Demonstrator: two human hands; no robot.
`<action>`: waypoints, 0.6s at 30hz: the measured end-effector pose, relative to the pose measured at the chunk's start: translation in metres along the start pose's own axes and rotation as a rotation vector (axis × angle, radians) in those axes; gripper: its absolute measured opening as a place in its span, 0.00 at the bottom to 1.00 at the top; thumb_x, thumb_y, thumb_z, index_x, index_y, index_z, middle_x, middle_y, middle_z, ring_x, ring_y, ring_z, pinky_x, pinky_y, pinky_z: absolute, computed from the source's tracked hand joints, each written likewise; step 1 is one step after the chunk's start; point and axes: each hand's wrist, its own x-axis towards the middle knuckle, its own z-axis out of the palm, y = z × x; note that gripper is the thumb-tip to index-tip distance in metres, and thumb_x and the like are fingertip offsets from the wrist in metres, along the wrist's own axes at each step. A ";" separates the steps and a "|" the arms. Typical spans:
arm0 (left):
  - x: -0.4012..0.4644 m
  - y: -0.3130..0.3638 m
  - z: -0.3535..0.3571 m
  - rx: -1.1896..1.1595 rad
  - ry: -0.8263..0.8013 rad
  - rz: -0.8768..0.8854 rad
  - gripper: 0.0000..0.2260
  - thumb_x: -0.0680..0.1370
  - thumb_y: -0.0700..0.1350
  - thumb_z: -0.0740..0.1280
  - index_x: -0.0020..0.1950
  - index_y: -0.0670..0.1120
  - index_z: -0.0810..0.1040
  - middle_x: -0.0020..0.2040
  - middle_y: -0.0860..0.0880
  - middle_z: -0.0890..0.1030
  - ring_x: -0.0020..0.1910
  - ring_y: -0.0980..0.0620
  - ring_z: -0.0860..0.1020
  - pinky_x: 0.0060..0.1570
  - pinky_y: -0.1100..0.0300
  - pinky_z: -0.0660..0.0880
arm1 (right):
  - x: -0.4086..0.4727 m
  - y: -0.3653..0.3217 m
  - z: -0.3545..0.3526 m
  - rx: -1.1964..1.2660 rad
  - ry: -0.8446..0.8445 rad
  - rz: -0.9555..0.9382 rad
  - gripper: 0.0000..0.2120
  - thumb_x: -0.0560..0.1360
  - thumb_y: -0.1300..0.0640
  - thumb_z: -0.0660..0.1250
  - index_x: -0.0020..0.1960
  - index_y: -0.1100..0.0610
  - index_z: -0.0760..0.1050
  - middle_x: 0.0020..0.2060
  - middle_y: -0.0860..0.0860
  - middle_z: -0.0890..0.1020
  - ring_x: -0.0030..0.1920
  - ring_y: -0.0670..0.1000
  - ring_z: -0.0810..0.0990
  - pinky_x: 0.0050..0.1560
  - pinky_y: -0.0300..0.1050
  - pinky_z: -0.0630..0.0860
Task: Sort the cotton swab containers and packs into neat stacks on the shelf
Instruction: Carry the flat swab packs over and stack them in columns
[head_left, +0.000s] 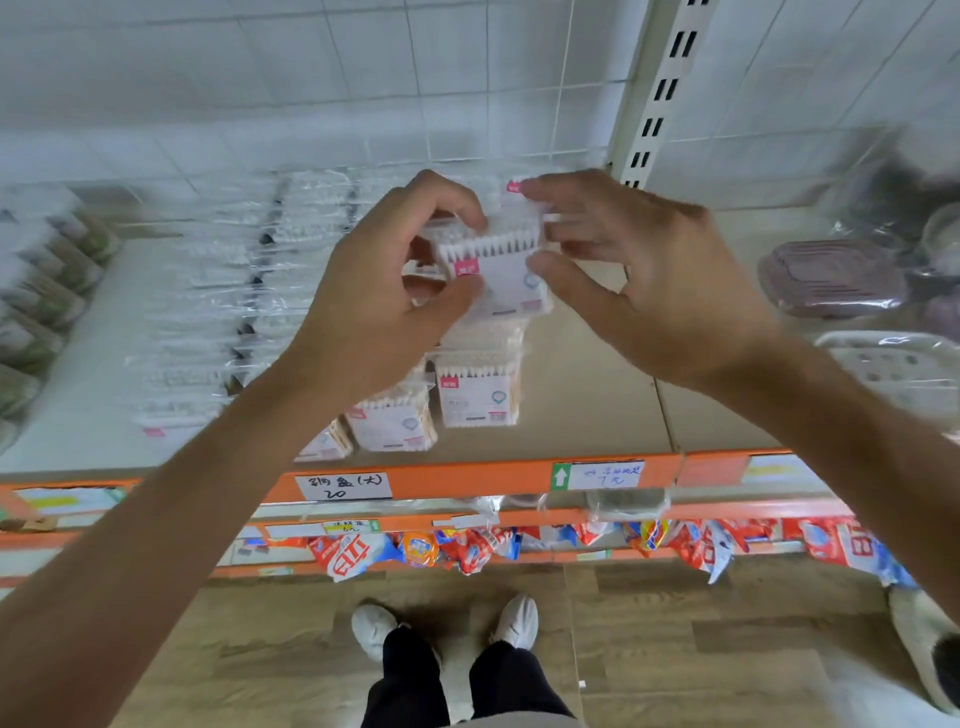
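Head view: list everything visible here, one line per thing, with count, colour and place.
Held swab pack: one, white, pink label, between both hands.
Loose swab packs: several, white and tan, shelf centre.
Bagged swab rows: many, clear-wrapped, white, shelf left.
Green-labelled packs: several, far left.
Purple trays: wrapped, shelf right.
Shelf edge: orange, with price labels.
Detergent bags: many, red and blue, below.
Shoes: two, white, floor.
Left hand: gripping pack.
Right hand: gripping pack.

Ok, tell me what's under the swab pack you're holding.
Under the held swab pack sits a row of similar packs on the shelf. Hands hide the rest.
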 end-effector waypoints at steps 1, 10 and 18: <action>0.005 0.001 0.003 0.013 -0.008 0.029 0.14 0.77 0.37 0.72 0.58 0.48 0.74 0.59 0.52 0.77 0.56 0.49 0.80 0.46 0.57 0.81 | 0.000 0.000 -0.001 -0.038 0.014 0.012 0.19 0.78 0.54 0.70 0.68 0.56 0.75 0.59 0.51 0.83 0.53 0.44 0.84 0.56 0.36 0.79; 0.039 0.000 0.029 0.215 -0.006 0.194 0.14 0.77 0.38 0.71 0.62 0.44 0.75 0.57 0.47 0.77 0.52 0.52 0.79 0.47 0.66 0.79 | 0.004 0.024 -0.003 -0.185 0.207 0.033 0.13 0.76 0.53 0.72 0.59 0.55 0.81 0.50 0.50 0.86 0.42 0.48 0.85 0.44 0.44 0.82; 0.067 -0.023 0.017 0.655 -0.080 0.161 0.27 0.78 0.45 0.70 0.76 0.50 0.67 0.67 0.45 0.74 0.63 0.46 0.73 0.58 0.57 0.69 | 0.039 0.077 0.007 -0.287 0.205 0.096 0.12 0.76 0.56 0.72 0.58 0.58 0.78 0.54 0.53 0.82 0.43 0.52 0.84 0.44 0.48 0.80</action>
